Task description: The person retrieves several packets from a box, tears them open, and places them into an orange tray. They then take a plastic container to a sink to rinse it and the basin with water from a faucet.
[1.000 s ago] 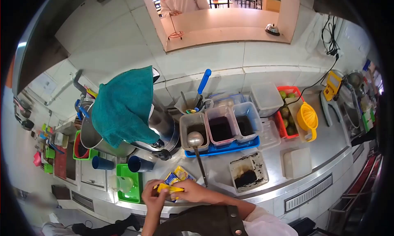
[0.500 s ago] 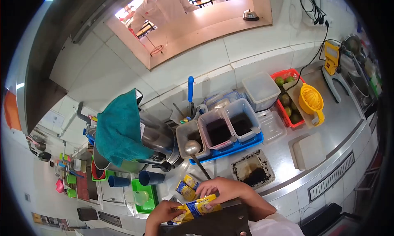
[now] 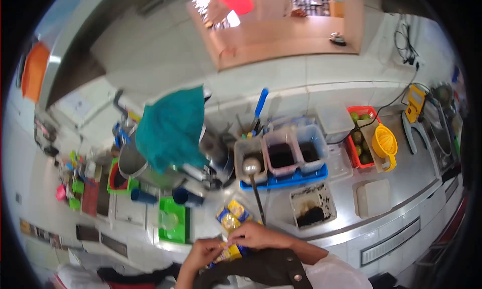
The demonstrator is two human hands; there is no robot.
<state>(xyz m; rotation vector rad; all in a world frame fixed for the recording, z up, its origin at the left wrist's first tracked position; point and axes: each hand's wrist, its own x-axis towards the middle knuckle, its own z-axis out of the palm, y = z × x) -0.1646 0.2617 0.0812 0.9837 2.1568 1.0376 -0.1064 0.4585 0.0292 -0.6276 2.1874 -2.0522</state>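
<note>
My left hand (image 3: 206, 253) and my right hand (image 3: 253, 235) meet low in the view, close to the apron. Between them is a yellow and blue packet (image 3: 231, 253), pinched by the fingers of both hands along its upper edge. The hands and apron hide part of it. Just beyond my hands, more yellow and blue packets (image 3: 233, 214) lie on the steel counter. A metal ladle (image 3: 252, 166) rests in the left tub of dark liquid, its handle reaching toward my right hand.
Tubs of dark liquid (image 3: 281, 157) stand on a blue tray (image 3: 314, 173). A stained container (image 3: 314, 206), a lidded box (image 3: 374, 197), a yellow juicer (image 3: 384, 141) and a red basket (image 3: 357, 162) are rightward. Leftward are blue cups (image 3: 188, 197), a green tray (image 3: 165, 235) and a teal cloth (image 3: 173, 128).
My view has shifted, so the counter appears further right. My fingertips have come together at the packet's edge, and the packet is less visible. A red object now shows with the person at the window.
</note>
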